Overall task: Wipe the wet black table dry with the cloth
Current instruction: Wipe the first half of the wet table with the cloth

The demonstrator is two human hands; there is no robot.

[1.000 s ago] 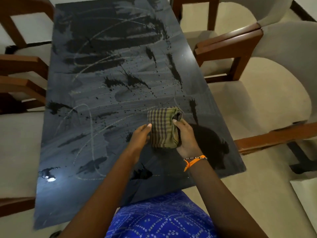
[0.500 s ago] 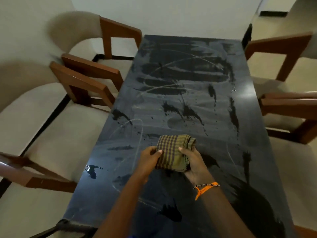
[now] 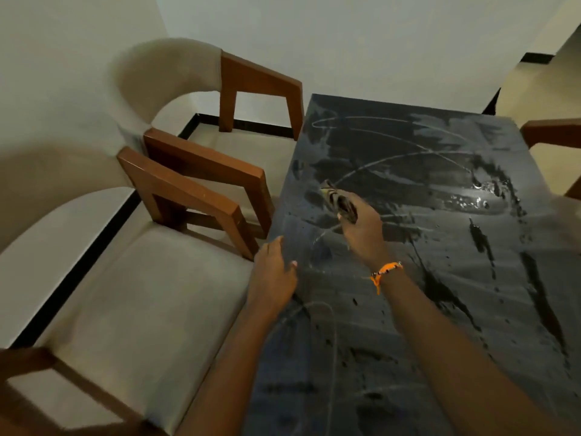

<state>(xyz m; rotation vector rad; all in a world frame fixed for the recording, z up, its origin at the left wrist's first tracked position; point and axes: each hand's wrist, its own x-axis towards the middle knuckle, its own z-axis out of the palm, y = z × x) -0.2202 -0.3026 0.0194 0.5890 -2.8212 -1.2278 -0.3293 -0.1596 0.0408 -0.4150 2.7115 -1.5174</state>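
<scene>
left hand (image 3: 273, 273) rests spread on the table (image 3: 424, 309) edge; beyond it, right hand (image 3: 361, 228) clenches the bunched cloth (image 3: 338, 199) near the left side. wadded so small, it may smear streaks and miss far puddles.

**Cloth bunched in right hand over streaked counter**

The right hand (image 3: 361, 229), mid-frame, grips a bunched cloth (image 3: 338, 199) above the black counter (image 3: 440, 309), which shows wet smears and droplets. An orange wristband (image 3: 385, 273) circles that wrist. The left hand (image 3: 272, 280) rests at the counter's left edge. Beige chairs (image 3: 132, 297) with wooden arms fill the left of the frame.
</scene>
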